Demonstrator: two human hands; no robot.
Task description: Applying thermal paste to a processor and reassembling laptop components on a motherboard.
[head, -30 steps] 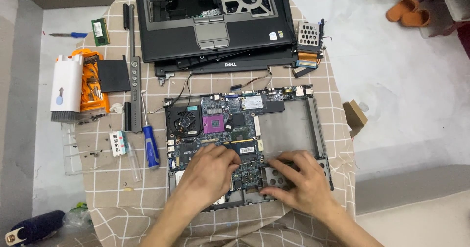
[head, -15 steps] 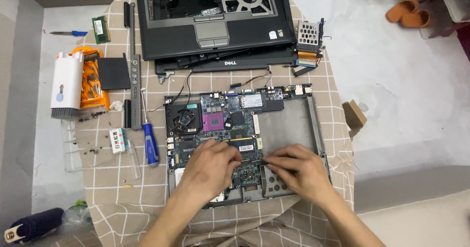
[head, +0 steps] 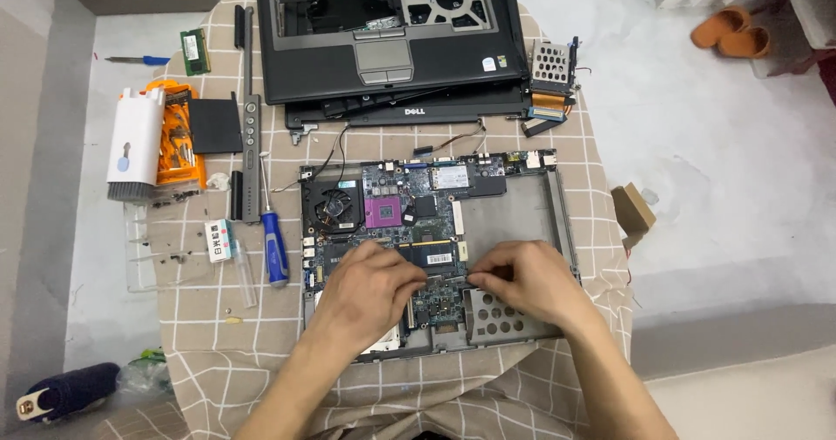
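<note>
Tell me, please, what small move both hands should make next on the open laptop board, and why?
Probably ease the memory stick up and out. Both hands, left hand and right hand, meet with their fingertips at its lower edge on the circuit board, one at each end, so an even lift seems safest. Whether its side clips are free cannot be told.

Upper centre: detached laptop palmrest with touchpad [head: 383,39]. Upper left: green memory module [head: 193,50], orange screwdriver-bit case [head: 181,139], black square drive [head: 215,126]. Left of centre: blue-handled screwdriver [head: 274,247]. Upper right: orange slippers [head: 731,30]. Lower left: dark blue bundle [head: 65,390].
</note>
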